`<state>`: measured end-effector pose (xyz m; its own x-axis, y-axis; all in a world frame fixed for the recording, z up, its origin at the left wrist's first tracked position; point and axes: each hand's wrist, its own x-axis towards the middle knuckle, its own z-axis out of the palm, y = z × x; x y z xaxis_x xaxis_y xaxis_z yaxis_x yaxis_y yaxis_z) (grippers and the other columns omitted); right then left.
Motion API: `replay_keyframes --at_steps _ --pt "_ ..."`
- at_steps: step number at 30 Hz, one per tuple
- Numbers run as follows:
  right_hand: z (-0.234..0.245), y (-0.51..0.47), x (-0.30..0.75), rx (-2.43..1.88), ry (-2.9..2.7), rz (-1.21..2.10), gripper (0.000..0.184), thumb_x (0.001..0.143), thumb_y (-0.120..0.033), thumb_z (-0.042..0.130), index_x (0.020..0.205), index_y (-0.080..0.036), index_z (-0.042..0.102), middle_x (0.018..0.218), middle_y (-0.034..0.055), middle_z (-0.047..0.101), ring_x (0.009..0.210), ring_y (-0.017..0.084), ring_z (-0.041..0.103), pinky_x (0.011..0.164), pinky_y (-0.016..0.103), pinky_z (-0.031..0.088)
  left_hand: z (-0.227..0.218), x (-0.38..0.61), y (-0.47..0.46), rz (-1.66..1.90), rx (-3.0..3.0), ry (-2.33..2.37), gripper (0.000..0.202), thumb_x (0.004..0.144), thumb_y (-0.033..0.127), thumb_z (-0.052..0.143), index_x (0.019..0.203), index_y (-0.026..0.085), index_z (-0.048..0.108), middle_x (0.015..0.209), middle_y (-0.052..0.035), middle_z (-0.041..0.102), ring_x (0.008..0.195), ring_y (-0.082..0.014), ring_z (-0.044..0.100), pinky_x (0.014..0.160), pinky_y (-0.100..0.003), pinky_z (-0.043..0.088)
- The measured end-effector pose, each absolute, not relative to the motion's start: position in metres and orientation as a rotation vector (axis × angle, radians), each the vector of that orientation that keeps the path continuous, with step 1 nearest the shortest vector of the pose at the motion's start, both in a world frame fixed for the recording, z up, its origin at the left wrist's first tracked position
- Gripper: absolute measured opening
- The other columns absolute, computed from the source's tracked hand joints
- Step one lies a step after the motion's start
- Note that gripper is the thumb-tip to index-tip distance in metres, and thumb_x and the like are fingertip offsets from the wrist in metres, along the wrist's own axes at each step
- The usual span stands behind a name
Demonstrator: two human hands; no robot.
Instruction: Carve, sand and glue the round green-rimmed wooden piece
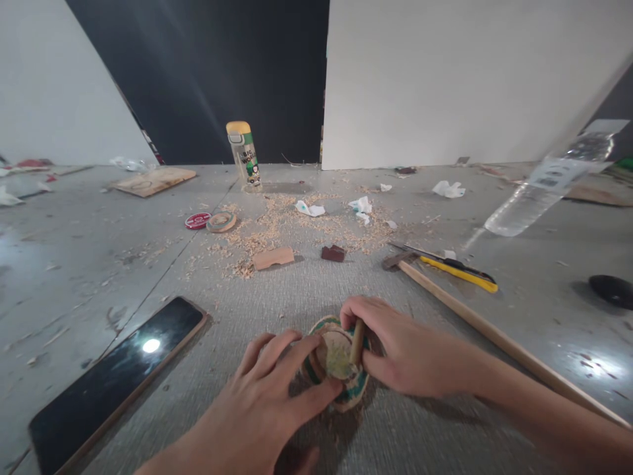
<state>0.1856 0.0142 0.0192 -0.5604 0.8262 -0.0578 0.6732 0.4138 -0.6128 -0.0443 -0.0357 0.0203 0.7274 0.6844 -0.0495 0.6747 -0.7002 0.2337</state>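
A round wooden piece [333, 354] with a green-banded rim lies on the grey work surface in front of me. Yellow-green smears mark its middle. My left hand [281, 382] grips it from the left, with fingertips on the upper rim and thumb along the lower edge. Between the fingers of my right hand [395, 343] is a short wooden stick [357, 342], its lower end touching the round piece near the right rim. The underside of the round piece is hidden.
At left lies a phone [119, 382]. A hammer [459, 307] and a yellow utility knife [459, 272] lie to the right. Farther off are a wood block [273, 258], a dark brown block [333, 253], wood shavings, a yellow-capped bottle [244, 155] and a tilted clear bottle [548, 185].
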Motion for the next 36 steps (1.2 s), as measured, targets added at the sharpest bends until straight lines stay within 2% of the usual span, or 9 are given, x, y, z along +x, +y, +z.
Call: replay_keyframes --at_steps 9,28,36 --pt "0.0193 0.0190 0.1915 -1.294 -2.410 1.032 0.027 0.074 -0.007 0.053 0.098 -0.019 0.051 0.096 0.0043 0.057 0.088 0.019 0.052 0.077 0.032 0.043 0.0234 -0.0372 -0.0356 -0.002 2.565 1.143 0.071 0.065 0.017 0.059 0.134 0.036 0.053 0.149 -0.0051 0.041 0.133 -0.0351 0.037 0.105 -0.058 0.037" --pt "0.0150 0.0225 0.1906 -1.338 -2.369 1.046 0.024 0.074 -0.007 0.053 0.095 -0.019 0.053 0.093 0.0023 0.058 0.084 0.017 0.051 0.074 0.030 0.041 0.0234 -0.0382 -0.0370 -0.007 2.601 1.183 0.076 0.063 0.015 0.060 0.135 0.039 0.051 0.149 -0.0048 0.042 0.130 -0.0360 0.041 0.104 -0.059 0.037" --pt "0.0150 0.0217 0.1905 -1.337 -2.368 0.982 0.024 0.073 -0.005 0.051 0.092 -0.019 0.053 0.091 0.0021 0.059 0.081 0.017 0.052 0.072 0.030 0.041 0.0267 -0.0370 -0.0370 -0.095 2.547 1.175 0.076 0.064 0.016 0.059 0.136 0.040 0.049 0.152 -0.0041 0.036 0.134 -0.0355 0.035 0.108 -0.059 0.032"
